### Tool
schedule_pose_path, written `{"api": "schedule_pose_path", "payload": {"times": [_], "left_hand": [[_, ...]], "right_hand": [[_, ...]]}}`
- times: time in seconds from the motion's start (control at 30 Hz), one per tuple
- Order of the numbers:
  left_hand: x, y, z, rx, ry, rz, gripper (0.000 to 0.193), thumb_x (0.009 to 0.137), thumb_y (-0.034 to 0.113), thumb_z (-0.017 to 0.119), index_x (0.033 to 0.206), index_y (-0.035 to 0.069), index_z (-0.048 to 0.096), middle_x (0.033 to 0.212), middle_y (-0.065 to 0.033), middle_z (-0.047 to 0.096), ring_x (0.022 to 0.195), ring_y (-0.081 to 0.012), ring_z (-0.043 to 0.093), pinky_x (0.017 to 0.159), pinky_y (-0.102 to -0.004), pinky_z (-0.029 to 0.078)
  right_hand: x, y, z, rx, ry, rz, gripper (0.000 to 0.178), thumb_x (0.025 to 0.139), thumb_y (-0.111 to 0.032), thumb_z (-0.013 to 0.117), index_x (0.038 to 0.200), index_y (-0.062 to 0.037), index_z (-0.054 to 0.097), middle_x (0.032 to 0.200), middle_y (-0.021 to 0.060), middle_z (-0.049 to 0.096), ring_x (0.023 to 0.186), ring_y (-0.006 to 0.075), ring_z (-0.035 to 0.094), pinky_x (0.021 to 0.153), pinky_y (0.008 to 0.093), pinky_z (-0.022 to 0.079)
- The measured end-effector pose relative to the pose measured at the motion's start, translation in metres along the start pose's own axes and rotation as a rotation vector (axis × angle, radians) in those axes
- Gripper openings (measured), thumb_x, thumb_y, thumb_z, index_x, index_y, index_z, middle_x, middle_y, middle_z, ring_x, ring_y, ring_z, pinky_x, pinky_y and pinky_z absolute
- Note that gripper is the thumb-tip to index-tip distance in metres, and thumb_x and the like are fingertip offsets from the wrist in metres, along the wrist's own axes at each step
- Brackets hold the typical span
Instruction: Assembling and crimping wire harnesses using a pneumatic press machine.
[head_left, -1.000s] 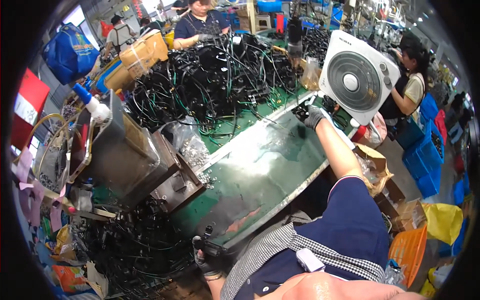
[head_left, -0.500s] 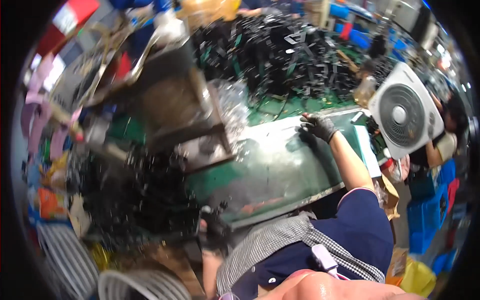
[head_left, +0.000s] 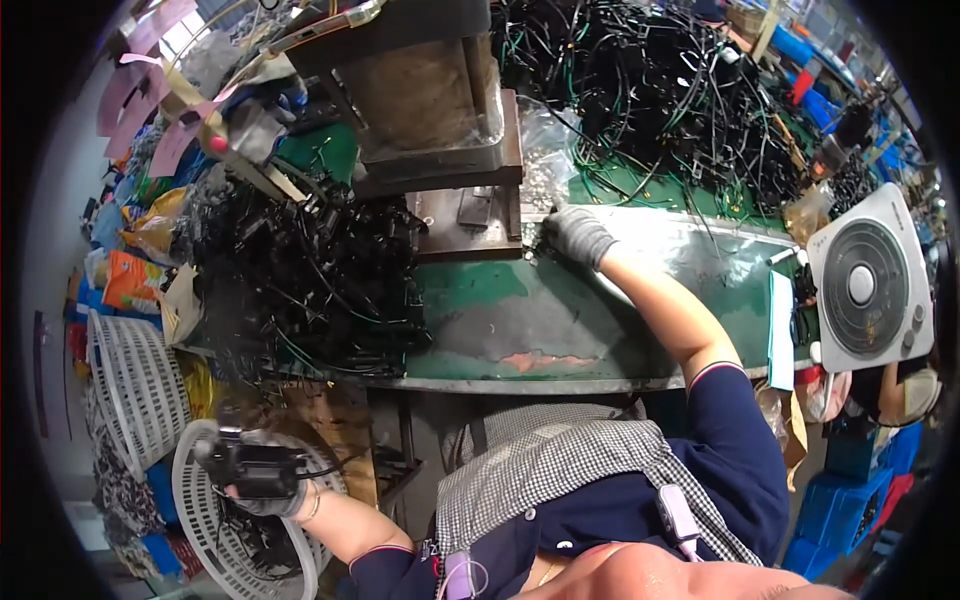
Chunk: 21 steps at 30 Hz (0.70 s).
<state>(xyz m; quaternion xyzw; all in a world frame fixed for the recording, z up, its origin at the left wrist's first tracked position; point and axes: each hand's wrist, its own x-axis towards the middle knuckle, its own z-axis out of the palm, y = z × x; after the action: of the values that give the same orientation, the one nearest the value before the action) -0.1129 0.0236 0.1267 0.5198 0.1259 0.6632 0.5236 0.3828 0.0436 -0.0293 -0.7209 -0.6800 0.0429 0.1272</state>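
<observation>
My left hand (head_left: pixel 282 502), in a grey glove, grips a black box-shaped part (head_left: pixel 266 470) with a short cable. It is above a white plastic basket (head_left: pixel 186 490), which has similar black parts inside. My right hand (head_left: pixel 583 238), also gloved, reaches across the bench beside small shiny metal pieces (head_left: pixel 541 180) spilling from a clear plastic bag (head_left: pixel 552 130). Its fingers are drawn together and bent down; whatever lies under them is hidden. To the left of that hand stands a bench press (head_left: pixel 430 105), with a small dark block (head_left: pixel 476 208) on its base.
A heap of black cabled parts (head_left: pixel 310 270) covers the bench's left side, and a larger tangle of black cables (head_left: pixel 650 100) fills the back. On the right is a grey box fan (head_left: pixel 868 280). Another white basket (head_left: pixel 135 385) leans at the left. A metal-edged green bench (head_left: pixel 480 300) lies ahead.
My left hand has swung left and outward from the bench front to above the basket, the black part now plainly in it. My right hand has moved left toward the metal pieces. The view has turned.
</observation>
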Motion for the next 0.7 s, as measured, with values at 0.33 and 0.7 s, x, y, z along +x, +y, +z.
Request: {"api": "schedule_pose_path", "payload": {"times": [0.33,0.7], "left_hand": [[-0.062,-0.173,0.08,0.496,-0.344,-0.396,0.043,0.081,0.018,0.075,0.115,0.006,0.053,0.097,-0.0026,0.062,0.086,-0.0146,0.06,0.079,-0.027,0.05],[-0.037,-0.241,0.101,0.867,-0.473,-0.152,0.043,0.078,0.016,0.077,0.112,0.006,0.054,0.091,-0.0103,0.066,0.076,-0.0238,0.067,0.07,-0.0324,0.054]], "right_hand": [[-0.026,-0.018,-0.012,-0.049,0.04,-0.016,0.018,0.079,-0.022,0.061,0.082,-0.006,0.068,0.076,0.0187,0.061,0.07,0.0359,0.062,0.06,0.0482,0.048],[-0.022,-0.038,-0.024,0.113,0.04,-0.253,0.015,0.077,-0.016,0.065,0.09,-0.0081,0.068,0.082,0.0147,0.06,0.071,0.0342,0.06,0.06,0.0435,0.048]]}}
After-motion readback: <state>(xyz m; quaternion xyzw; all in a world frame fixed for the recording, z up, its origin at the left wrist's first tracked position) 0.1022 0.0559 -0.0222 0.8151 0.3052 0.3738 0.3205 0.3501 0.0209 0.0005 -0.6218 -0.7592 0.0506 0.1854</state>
